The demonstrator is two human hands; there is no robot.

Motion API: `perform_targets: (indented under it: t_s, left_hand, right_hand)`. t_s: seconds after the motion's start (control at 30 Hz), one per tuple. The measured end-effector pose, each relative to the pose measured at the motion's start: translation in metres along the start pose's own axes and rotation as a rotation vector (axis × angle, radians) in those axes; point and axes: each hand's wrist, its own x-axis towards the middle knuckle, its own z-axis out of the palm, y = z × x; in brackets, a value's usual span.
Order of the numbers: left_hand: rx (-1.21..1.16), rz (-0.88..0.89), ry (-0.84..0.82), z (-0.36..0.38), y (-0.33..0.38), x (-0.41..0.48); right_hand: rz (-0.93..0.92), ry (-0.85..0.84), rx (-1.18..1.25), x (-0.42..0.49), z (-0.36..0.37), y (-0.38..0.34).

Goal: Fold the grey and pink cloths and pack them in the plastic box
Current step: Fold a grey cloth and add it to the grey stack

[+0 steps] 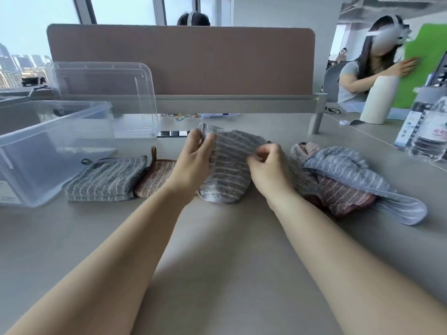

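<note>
A grey striped cloth (227, 170) lies on the desk between my hands. My left hand (196, 158) pinches its far left corner, lifted slightly. My right hand (268, 165) pinches its right edge. To the left lie a folded grey cloth (106, 178) and a folded pink cloth (157, 177), side by side. On the right sits a loose pile with a grey cloth (350, 171) over a pink cloth (341, 195). The clear plastic box (43, 151) stands open at the left edge.
The box's clear lid (116, 93) leans against the brown desk divider (183, 59). A water bottle (433, 131) and a white cylinder (377, 100) stand at the right. A person sits at the far right behind the divider's end.
</note>
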Motion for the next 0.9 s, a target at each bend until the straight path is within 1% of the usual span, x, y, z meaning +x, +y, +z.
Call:
perform_targets:
  t_s: [0.03,0.07,0.1,0.17,0.23,0.4,0.47,0.53,0.6,0.67,0.83,0.9]
  left_hand:
    - [-0.189,-0.055,-0.033,-0.003,0.004,-0.001]
    - [-0.318,-0.09,-0.062,-0.006,0.007,-0.002]
    - [-0.411,-0.11,-0.085,-0.009,0.008,-0.002]
    - [-0.539,-0.14,-0.125,-0.016,0.013,-0.003]
    - [-0.607,-0.185,-0.135,-0.019,0.019,-0.006]
    - [-0.674,-0.228,-0.124,-0.022,0.022,-0.008]
    - [-0.708,-0.24,-0.104,-0.023,0.021,-0.006]
    - [-0.732,-0.238,-0.068,-0.025,0.021,-0.005]
    - [-0.729,-0.227,-0.01,-0.029,0.023,-0.002]
    - [-0.65,-0.214,0.075,-0.034,0.022,0.001]
    - [-0.189,-0.077,0.28,-0.039,0.014,0.005]
    - [-0.11,-0.039,0.348,-0.042,0.014,0.005]
  right_hand:
    - [0.057,0.021,0.078,0.001,-0.002,-0.001]
    - [0.105,0.024,0.158,0.001,-0.004,-0.003]
    - [0.142,0.006,0.237,0.002,-0.006,-0.003]
    - [0.214,-0.082,0.382,0.002,-0.006,-0.003]
    - [0.27,-0.159,0.462,0.003,-0.005,-0.005]
    - [0.329,-0.25,0.584,0.005,-0.01,-0.004]
    - [0.352,-0.258,0.604,0.007,-0.012,-0.002]
    - [0.338,-0.199,0.606,0.011,-0.014,-0.001]
    - [0.295,-0.115,0.594,0.015,-0.018,-0.001]
    - [0.263,-0.054,0.602,0.019,-0.022,-0.002]
    - [0.202,0.021,0.608,0.021,-0.035,-0.007]
    - [0.209,0.039,0.638,0.022,-0.038,-0.01]
